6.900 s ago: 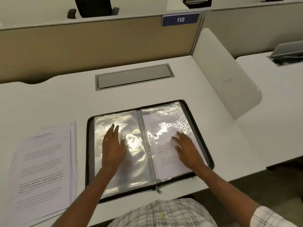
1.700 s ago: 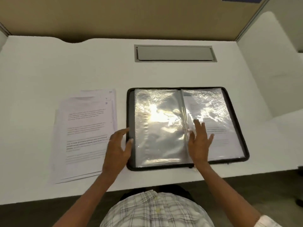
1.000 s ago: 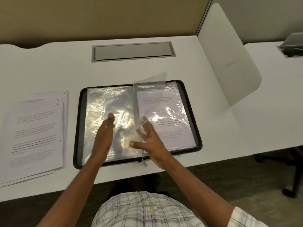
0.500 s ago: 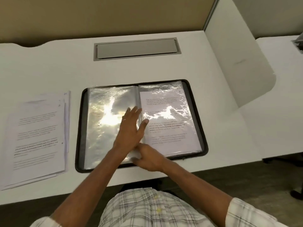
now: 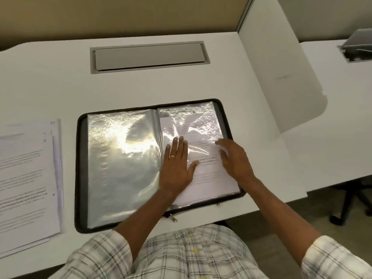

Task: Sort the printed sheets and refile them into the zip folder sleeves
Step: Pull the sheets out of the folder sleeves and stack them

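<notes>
white desk: open zip folder lies at frame centre, printed sheets stacked at the left edge, grey hatch set in at upper centre.

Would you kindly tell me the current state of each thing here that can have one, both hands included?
zip folder: unzipped, lying open flat.
left sleeve: no sheet visible inside.
right sleeve: holds a printed sheet.
loose sheets: stacked left of the folder, unfiled.
left hand: open, flat on the right sleeve beside the spine.
right hand: open, resting on the right sleeve.
cable hatch: closed.
</notes>
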The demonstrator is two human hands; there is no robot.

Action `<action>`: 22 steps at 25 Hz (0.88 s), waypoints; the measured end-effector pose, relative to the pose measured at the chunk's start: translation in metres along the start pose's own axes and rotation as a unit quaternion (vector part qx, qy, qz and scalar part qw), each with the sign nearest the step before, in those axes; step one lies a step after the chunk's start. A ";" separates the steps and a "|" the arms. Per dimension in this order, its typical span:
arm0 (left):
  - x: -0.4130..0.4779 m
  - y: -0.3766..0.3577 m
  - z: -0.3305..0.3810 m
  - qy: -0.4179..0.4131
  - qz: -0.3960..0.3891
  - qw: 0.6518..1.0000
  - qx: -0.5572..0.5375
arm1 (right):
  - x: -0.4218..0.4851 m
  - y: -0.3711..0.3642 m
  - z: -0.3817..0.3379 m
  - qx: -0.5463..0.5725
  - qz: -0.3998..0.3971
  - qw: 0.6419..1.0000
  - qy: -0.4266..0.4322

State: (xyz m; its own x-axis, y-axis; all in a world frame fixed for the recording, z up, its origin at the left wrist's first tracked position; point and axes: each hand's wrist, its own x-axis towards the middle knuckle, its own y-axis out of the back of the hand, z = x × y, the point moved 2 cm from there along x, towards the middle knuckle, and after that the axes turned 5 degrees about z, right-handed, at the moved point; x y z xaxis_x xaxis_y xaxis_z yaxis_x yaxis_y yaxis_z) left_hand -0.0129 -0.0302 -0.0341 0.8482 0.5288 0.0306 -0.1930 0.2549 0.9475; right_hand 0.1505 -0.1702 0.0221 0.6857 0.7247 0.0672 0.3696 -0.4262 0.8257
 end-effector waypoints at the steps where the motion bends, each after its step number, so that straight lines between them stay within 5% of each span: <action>1: 0.000 -0.001 0.000 0.001 0.001 1.000 0.007 | 0.022 0.000 -0.008 0.003 -0.003 1.000 0.021; 6: 0.003 -0.003 0.004 0.013 0.004 0.999 0.036 | 0.144 -0.025 -0.035 -0.029 -0.071 0.989 0.130; 16: 0.000 -0.005 0.007 0.048 0.090 0.993 0.054 | 0.241 -0.039 -0.058 -0.145 -0.183 0.887 0.397; 22: -0.002 -0.006 0.008 0.041 0.112 0.991 0.068 | 0.263 -0.043 -0.075 -0.074 -0.461 0.847 0.254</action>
State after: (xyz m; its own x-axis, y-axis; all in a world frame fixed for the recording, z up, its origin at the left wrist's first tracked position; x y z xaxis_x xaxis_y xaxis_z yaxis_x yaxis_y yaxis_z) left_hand -0.0093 -0.0390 -0.0378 0.7477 0.6253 0.2236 -0.2983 0.0155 0.9543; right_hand 0.2679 0.0795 0.0460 -0.2230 0.8685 -0.4427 0.4925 0.4923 0.7177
